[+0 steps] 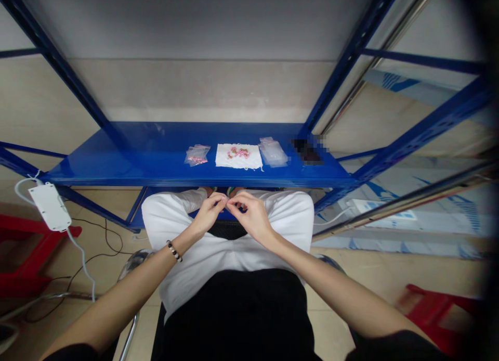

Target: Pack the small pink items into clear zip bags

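Observation:
Above my lap, just in front of the shelf edge, my left hand [212, 210] and my right hand [250, 211] meet at the fingertips. Both are closed in a pinch around something too small to make out. Beyond them, a white cloth [220, 159] lies on the blue shelf with several small pink and greenish pieces [239, 153] in its middle. Left of the cloth sit small clear bags [197, 155] with pink pieces inside. A stack of clear plastic bags [274, 153] lies at the cloth's right edge.
A dark, blurred-out object [307, 151] lies at the right of the blue shelf [136, 158]. Blue posts [343, 64] rise at the sides. A white power box [50, 206] with cables hangs at left. Red stools [23, 257] stand on the floor at both sides.

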Available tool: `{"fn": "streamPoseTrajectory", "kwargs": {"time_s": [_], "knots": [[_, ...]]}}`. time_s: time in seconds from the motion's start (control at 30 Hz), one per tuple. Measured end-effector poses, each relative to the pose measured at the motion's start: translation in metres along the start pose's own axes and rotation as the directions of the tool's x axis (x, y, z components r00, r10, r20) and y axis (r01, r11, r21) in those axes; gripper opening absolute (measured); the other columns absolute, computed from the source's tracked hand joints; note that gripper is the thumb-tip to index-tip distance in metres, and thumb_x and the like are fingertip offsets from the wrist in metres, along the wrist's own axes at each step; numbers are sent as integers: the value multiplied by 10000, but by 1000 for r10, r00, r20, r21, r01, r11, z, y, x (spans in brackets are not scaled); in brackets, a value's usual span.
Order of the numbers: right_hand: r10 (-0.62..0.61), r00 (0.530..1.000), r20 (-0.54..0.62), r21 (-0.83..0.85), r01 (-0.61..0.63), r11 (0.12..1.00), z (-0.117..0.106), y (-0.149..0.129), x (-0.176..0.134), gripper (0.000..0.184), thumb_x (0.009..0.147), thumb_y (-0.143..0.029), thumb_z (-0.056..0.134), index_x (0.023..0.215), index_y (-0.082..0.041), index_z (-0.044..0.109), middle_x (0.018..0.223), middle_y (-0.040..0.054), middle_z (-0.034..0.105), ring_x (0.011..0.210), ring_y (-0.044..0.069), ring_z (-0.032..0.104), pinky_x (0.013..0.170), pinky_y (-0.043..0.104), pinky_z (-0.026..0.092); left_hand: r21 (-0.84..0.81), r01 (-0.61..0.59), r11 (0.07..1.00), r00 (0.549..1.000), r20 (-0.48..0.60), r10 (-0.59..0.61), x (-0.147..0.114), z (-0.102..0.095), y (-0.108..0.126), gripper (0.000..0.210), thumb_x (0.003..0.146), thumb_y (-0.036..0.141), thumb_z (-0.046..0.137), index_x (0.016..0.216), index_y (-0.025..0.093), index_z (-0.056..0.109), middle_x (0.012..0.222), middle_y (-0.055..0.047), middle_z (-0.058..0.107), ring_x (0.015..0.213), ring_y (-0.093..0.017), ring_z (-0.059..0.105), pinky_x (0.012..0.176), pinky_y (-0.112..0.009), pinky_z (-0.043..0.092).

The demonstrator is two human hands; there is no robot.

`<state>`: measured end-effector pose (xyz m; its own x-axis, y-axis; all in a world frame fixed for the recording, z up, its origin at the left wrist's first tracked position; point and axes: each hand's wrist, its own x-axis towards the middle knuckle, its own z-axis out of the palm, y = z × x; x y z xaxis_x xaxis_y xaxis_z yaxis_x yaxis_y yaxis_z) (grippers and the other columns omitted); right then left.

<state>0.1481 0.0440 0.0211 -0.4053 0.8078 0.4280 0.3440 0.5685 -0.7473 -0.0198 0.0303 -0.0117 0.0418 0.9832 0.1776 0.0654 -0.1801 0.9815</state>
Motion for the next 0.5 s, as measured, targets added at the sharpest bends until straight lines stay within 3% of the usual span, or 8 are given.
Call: {"fn": "streamPoseTrajectory", "kwargs": {"time_s": [0.13,0.37,0.5], "knots": [[27,1000,-11,-2,-27,1000,-1,-1,1,81,900,-250,633,898,-205,700,832,27,676,721,155,608,638,264,447,46,-99,994,995,-13,100,1,-3,-1,230,846,404,681,824,178,722,1039,-89,586,1037,-218,578,824,-316,513],[-39,999,13,-72,40,997,-6,-2,0,179,953,-245,558,1015,-217,723,974,59,691,896,188,648,782,291,480,163,-85,983,990,-99,102,1,-9,6,177,798,377,742,823,202,742,1391,-105,485,1250,-293,493,958,-420,490],[-10,1000,29,-57,12,998,-6,-2,1,183,942,-279,584,992,-214,747,925,55,701,819,181,650,722,282,482,156,-75,985,994,-73,87,1,-10,7,202,824,395,713,858,197,738,1458,-106,441,1316,-305,449,1041,-466,445]]}}
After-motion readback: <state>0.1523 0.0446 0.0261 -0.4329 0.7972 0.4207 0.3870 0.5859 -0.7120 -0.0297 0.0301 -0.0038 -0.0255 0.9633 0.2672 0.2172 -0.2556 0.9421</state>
